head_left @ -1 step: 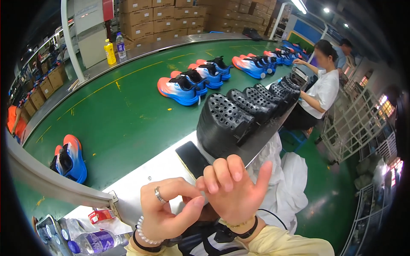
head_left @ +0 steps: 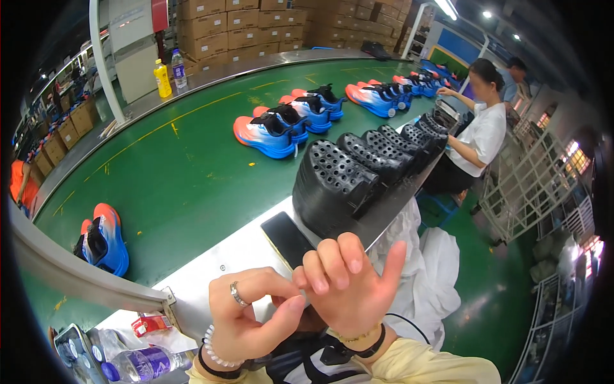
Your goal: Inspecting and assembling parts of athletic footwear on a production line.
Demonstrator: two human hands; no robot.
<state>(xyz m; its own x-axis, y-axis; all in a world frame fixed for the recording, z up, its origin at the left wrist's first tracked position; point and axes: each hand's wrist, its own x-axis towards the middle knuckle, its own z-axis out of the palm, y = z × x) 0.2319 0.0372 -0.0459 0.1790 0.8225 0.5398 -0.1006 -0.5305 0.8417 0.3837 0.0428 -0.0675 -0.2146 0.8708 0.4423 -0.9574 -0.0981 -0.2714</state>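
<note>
My left hand, with a ring and a white coiled band at the wrist, has its fingers curled and its thumb close to the bent index finger. Whatever lies in that pinch, if anything, is hidden. Its fingertips meet the fingertips of my right hand, which is palm up with bent fingers and the thumb stretched away; no object shows in it. Just beyond the hands, a black phone lies on the white bench top. Beside it rises a stack of black perforated shoe-shaped pieces.
Blue-and-orange sneakers stand along the green table, with another pair at left. Water bottle lies lower left beside a metal post. White cloth hangs at right. A co-worker sits farther along.
</note>
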